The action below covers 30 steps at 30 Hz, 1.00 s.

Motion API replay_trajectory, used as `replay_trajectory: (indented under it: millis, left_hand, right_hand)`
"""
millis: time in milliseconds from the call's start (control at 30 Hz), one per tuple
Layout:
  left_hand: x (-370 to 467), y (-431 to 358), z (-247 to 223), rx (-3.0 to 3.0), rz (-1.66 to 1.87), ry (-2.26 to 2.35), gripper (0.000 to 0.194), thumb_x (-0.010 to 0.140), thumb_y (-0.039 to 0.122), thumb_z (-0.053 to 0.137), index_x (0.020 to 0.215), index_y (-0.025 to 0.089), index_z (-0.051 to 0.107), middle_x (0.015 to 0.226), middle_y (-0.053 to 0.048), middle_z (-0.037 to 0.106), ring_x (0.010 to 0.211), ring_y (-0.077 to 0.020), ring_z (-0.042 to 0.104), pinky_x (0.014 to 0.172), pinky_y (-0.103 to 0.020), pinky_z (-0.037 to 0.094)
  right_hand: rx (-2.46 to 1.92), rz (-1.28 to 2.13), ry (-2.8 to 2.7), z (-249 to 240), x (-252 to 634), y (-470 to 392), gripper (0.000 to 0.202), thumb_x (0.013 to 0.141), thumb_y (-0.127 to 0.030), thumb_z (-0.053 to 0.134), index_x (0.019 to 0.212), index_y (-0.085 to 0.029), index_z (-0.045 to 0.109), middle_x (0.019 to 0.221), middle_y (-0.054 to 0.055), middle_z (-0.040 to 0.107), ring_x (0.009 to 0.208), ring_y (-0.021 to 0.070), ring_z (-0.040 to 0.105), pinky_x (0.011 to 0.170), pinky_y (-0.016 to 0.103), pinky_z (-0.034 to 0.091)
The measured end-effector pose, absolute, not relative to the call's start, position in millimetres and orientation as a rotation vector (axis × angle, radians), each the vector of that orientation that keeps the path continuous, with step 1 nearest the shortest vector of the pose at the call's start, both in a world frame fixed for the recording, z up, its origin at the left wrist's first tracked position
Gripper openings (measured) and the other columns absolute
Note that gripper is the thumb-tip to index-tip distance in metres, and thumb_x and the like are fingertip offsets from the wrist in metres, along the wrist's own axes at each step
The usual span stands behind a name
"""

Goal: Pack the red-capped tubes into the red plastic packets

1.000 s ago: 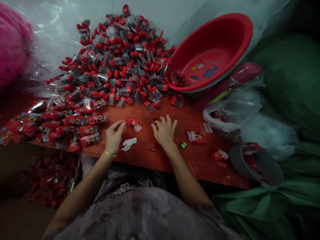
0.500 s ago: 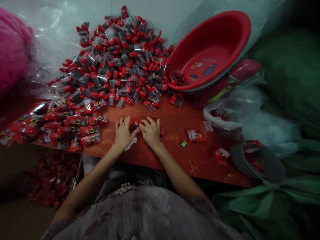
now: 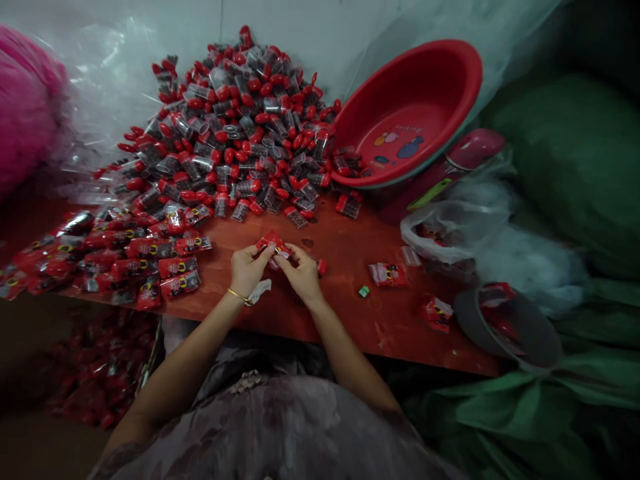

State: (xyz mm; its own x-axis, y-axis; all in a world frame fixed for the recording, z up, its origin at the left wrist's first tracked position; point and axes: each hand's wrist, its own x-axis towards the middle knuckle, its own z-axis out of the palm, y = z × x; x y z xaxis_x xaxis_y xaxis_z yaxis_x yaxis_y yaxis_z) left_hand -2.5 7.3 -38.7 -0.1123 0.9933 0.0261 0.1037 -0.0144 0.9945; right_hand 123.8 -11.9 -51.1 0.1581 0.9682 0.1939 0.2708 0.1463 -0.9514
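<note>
A small red printed packet [image 3: 273, 241] is held between both hands above the table. My left hand [image 3: 249, 268] pinches its left side, thumb on top. My right hand [image 3: 301, 272] grips the right side, its thumb close to the left one. Under my left wrist lies a crumpled white scrap [image 3: 259, 291]. A small red piece [image 3: 321, 267] shows just beyond my right hand, partly hidden by it. To the left, many filled red packets [image 3: 180, 285] lie in a spread heap along the table.
A tall pile of clear tubes with red caps [image 3: 250, 147] stands at the back. Right of it leans a red basin [image 3: 425, 100]. On the right are a flat red packet [image 3: 389, 274], a green bit [image 3: 364, 291], a plastic bag [image 3: 450, 230] and a grey bowl [image 3: 505, 327].
My fingers were spread over the table around a red item; now both hands are closed on the red packet, thumbs together on top. The view has shifted slightly.
</note>
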Motion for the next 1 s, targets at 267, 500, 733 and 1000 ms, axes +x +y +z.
replay_trajectory:
  millis: [267,500,733,1000]
  left_hand:
    - [6,2,-31,1.138,1.295,1.299,0.026,0.068,0.039,0.069,0.065,0.014,0.071,0.054,0.001,0.063,0.052,-0.0102,0.051,0.054,-0.021,0.04]
    - [13,-6,-23,0.836,1.331,1.148,0.032,0.06,0.043,0.076,0.07,0.013,0.071,0.065,0.0,0.067,0.06,-0.0097,0.057,0.063,-0.022,0.046]
    - [3,-5,-8,0.52,1.22,1.138,0.037,0.042,0.034,0.086,0.06,0.012,0.061,0.064,-0.001,0.066,0.057,-0.0086,0.059,0.058,-0.02,0.048]
    - [7,-11,-7,0.359,1.04,1.039,0.034,0.054,0.032,0.083,0.068,0.014,0.058,0.061,0.0,0.065,0.054,-0.0098,0.06,0.053,-0.021,0.047]
  right_hand:
    - [-1.342,0.835,-1.259,-46,120,-14,0.037,0.081,-0.047,0.052,0.056,-0.02,0.053,0.052,-0.004,0.053,0.051,0.0105,0.046,0.054,0.023,0.038]
    - [-1.407,0.654,-1.321,-43,108,-23,0.038,0.089,-0.045,0.037,0.059,-0.023,0.044,0.052,-0.003,0.047,0.051,0.0116,0.043,0.052,0.023,0.034]
    - [-1.812,0.243,-1.691,-38,137,-24,0.037,0.092,-0.04,0.037,0.109,-0.015,0.059,0.102,0.015,0.063,0.094,0.0264,0.054,0.084,0.04,0.04]
    - [-1.738,0.07,-2.074,-58,196,-67,0.043,0.084,-0.006,0.035,0.113,-0.023,0.061,0.127,0.005,0.058,0.124,0.023,0.042,0.11,0.05,0.014]
